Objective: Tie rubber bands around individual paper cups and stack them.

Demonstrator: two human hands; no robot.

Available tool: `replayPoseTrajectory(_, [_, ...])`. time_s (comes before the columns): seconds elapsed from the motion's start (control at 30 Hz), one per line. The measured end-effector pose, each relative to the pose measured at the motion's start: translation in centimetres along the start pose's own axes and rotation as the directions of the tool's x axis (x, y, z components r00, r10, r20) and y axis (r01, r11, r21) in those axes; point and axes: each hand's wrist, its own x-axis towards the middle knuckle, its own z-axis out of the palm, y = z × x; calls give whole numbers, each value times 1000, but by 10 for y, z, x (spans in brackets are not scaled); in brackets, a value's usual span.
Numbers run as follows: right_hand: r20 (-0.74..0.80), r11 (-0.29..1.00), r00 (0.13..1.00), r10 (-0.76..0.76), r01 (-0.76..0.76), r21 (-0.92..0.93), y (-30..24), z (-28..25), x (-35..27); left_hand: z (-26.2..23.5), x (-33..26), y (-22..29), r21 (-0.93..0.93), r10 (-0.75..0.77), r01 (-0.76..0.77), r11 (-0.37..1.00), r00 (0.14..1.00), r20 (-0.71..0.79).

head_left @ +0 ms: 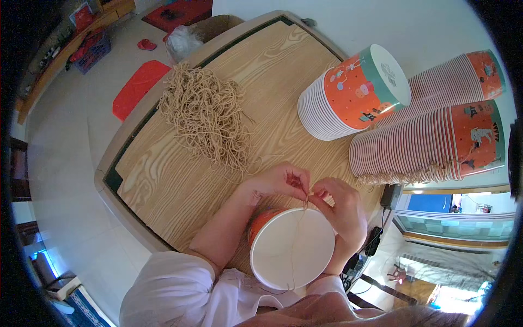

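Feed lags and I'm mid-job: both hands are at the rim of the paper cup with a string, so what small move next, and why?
Probably draw the string snug at the rim. Both the left hand and right hand pinch it right at the edge of the paper cup, and a slack length hangs across the white inside.

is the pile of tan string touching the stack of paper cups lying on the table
Apart. The head view shows bare wooden table between the pile of tan string and the nearest stack of paper cups.
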Motion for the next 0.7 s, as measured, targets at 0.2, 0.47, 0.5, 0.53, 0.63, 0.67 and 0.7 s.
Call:
replayPoseTrajectory(0.2, [-18, 999, 1000, -8, 9, 41, 0, -2, 0, -1, 0, 4, 31, 16, -16, 999, 1000, -10])
replayPoseTrajectory(0.47, [59, 975, 984, -168, 157, 160, -14, -17, -7, 3, -7, 11, -191, -5, -7, 982, 998, -62])
replayPoseTrajectory(0.5, [57, 975, 984, -166, 155, 159, -14, -16, -9, 3, -6, 11, -191, -5, -6, 982, 998, -59])
replayPoseTrajectory(0.53, [50, 969, 981, -186, 175, 172, -13, -16, -10, 2, -5, 10, -216, -10, -3, 976, 998, -57])
replayPoseTrajectory(0.63, [28, 961, 980, -199, 189, 204, -11, -14, -9, 3, -5, 10, -285, -25, 3, 959, 997, -75])
replayPoseTrajectory(0.67, [14, 958, 982, -190, 183, 220, -10, -13, -9, 3, -6, 11, -328, -37, 4, 945, 995, -92])
replayPoseTrajectory(0.7, [15, 958, 981, -192, 184, 222, -9, -13, -9, 2, -6, 11, -327, -36, 4, 945, 995, -94])
